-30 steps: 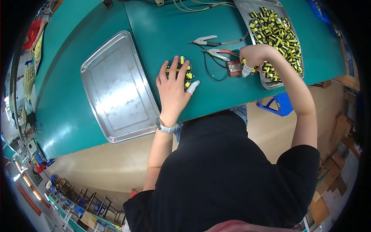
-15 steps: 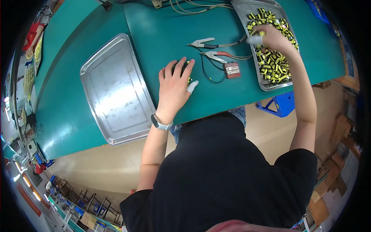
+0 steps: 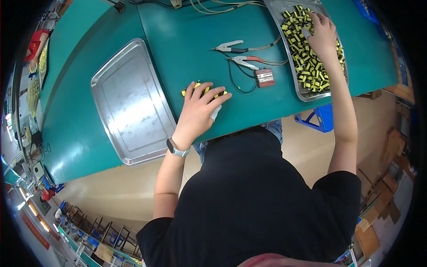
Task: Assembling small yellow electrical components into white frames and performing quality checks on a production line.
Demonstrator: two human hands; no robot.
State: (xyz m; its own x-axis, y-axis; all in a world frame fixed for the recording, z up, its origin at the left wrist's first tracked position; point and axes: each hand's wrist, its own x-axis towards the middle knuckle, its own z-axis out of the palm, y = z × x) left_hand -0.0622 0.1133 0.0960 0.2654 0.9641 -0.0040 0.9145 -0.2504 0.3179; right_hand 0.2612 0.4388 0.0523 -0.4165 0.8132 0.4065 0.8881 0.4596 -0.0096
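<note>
Two clip leads (image 3: 244,60) and a reddish-brown block (image 3: 266,77) lie on the green table (image 3: 187,53) between the left hand (image 3: 195,113) and the right steel tray (image 3: 275,11). That tray holds heaped transformers (image 3: 307,62), yellow and black; the right hand (image 3: 324,39) reaches into its far part, its grasp unclear. The left steel tray (image 3: 138,102) shows its shiny bottom. The left hand spreads over a few loose transformers (image 3: 183,93), not clenched.

The small parts (image 3: 313,66) are yellow and black, the tabletop (image 3: 191,40) green, the left tray (image 3: 129,98) silver-grey. The block (image 3: 265,77) is reddish brown with a silver band; one clip (image 3: 240,59) has red and white handles. The shirt (image 3: 258,187) is plain black, the floor (image 3: 124,191) beige.
</note>
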